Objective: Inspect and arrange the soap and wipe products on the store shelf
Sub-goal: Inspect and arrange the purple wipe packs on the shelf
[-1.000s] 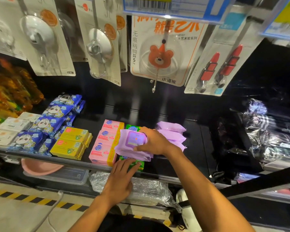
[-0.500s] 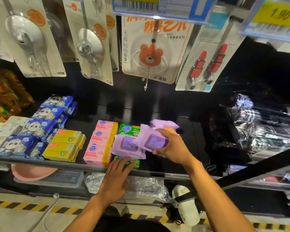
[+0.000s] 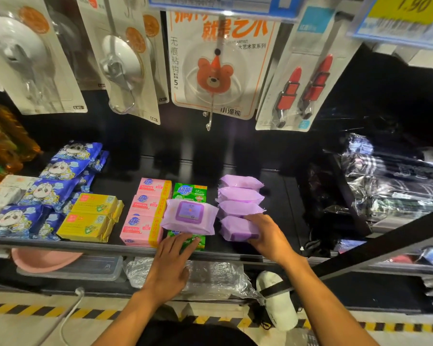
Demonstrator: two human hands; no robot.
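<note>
The person's right hand (image 3: 268, 236) has carried a soft lilac plastic wipe pack (image 3: 238, 229) away from the pile over the green boxes, where it was half a second ago. It now sets the pack on the black metal shelf (image 3: 60, 247), at the front of a row of three matching lilac packs (image 3: 239, 196). Its grip is closed round the pack, thumb on top. The left hand (image 3: 171, 265) has not shifted: its grip is open, with straight fingers resting on the front green cardboard soap box (image 3: 188, 242).

One lilac wipe pack with a rigid purple flip lid (image 3: 189, 216) is left lying across the green boxes, out of place. By the look of it, the wipes are nearly gathered into their own column, and this pack likely belongs there too.

The wipe packs are pillowy and slightly crinkled, with crimped ends, and would probably give under the fingers. The soap is firmer. The glossy pink rectangular soap boxes (image 3: 145, 216) sit in a neat line just left of the green ones. The yellow film-wrapped soap bars (image 3: 90, 221) beside them are flat and hard-edged.
</note>
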